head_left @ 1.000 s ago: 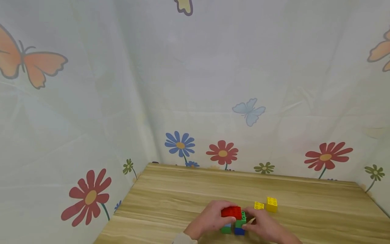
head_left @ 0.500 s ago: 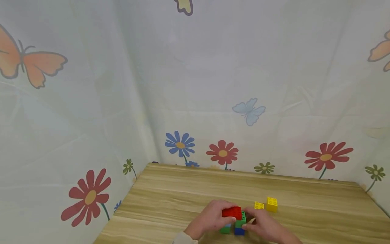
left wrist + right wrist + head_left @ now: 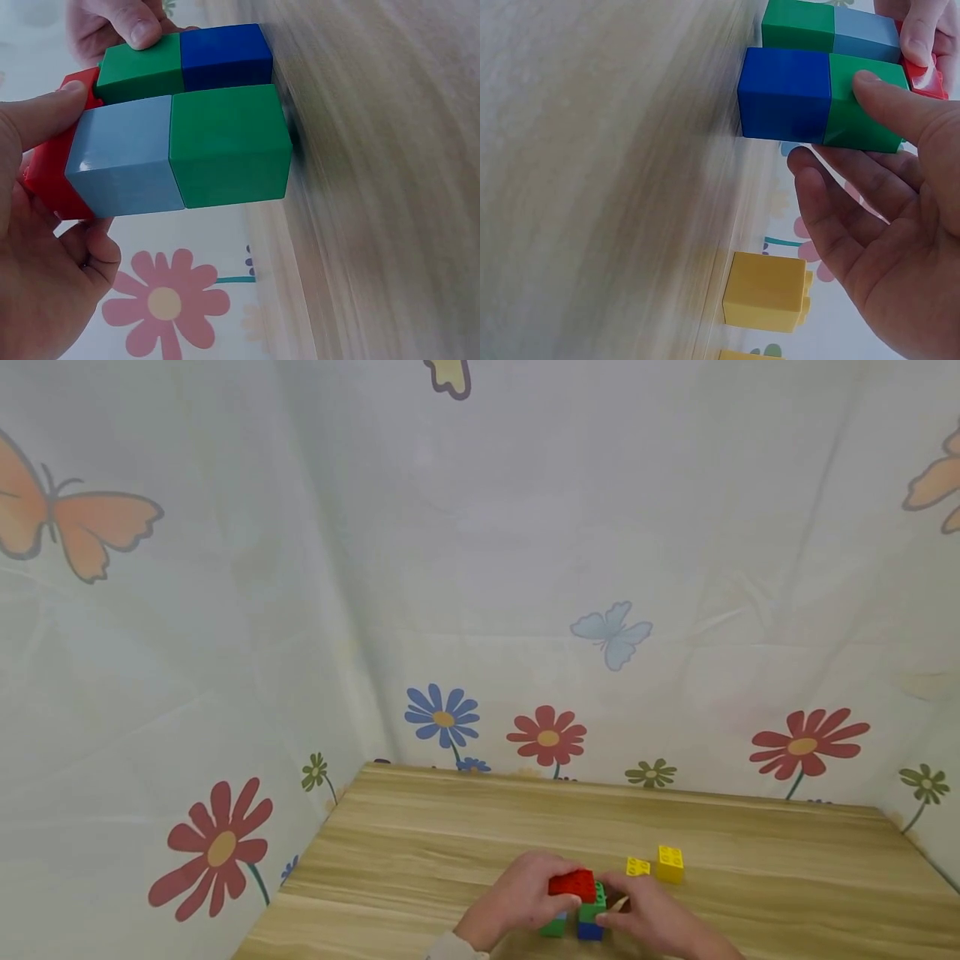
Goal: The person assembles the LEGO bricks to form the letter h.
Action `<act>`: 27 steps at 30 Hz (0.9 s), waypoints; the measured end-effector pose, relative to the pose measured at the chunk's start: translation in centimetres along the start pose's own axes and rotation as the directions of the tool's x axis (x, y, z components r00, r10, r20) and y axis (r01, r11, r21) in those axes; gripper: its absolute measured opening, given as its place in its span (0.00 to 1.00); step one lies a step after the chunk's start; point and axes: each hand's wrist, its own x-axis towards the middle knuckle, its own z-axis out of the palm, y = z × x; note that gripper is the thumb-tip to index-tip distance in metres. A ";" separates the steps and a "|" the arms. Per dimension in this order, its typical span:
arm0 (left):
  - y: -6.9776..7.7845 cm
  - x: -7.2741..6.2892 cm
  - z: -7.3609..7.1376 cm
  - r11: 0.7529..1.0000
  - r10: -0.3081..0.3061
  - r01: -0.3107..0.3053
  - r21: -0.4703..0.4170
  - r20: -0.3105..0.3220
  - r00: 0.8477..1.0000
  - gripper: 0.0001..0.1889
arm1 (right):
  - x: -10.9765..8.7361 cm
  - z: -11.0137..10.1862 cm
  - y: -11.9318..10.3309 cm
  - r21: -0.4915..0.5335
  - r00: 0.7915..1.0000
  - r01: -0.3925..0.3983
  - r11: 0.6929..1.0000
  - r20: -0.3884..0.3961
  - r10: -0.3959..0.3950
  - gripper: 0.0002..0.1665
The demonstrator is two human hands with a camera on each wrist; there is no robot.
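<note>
My left hand (image 3: pixel 521 897) grips a red brick (image 3: pixel 572 885) between thumb and fingers. Under the red brick, in the left wrist view, are a light blue brick (image 3: pixel 124 157) and a green brick (image 3: pixel 229 146) at the bottom. Beside that stack stands a second one: a green brick (image 3: pixel 855 124) on top of a blue brick (image 3: pixel 784 94). My right hand (image 3: pixel 652 910) pinches this upper green brick, thumb on its near side and fingers behind. The red brick's right end meets the upper green brick, whose studs partly show. Whether the red brick overlaps those studs is hidden.
Two yellow bricks stand beyond my right hand on the wooden table (image 3: pixel 420 827): a nearer one (image 3: pixel 637 866), partly hidden by the hand, and a farther one (image 3: pixel 670 864). A cloth backdrop (image 3: pixel 480 568) with flowers and butterflies surrounds the table's back and sides.
</note>
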 end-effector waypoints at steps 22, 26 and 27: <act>-0.3 -0.2 1.7 0.936 -0.178 0.143 -0.322 -0.080 0.981 0.17 | -0.2 0.1 -0.5 -0.052 1.000 -0.010 0.999 -0.028 0.008 0.24; 0.0 -0.1 1.7 0.921 -0.192 0.156 -0.358 -0.066 0.979 0.14 | -0.2 0.1 -0.6 -0.053 1.000 0.006 0.999 -0.029 -0.008 0.22; 0.0 0.0 1.6 0.918 -0.194 0.160 -0.363 -0.059 0.979 0.14 | -0.2 0.1 -0.7 -0.054 0.999 0.010 0.999 -0.030 -0.012 0.22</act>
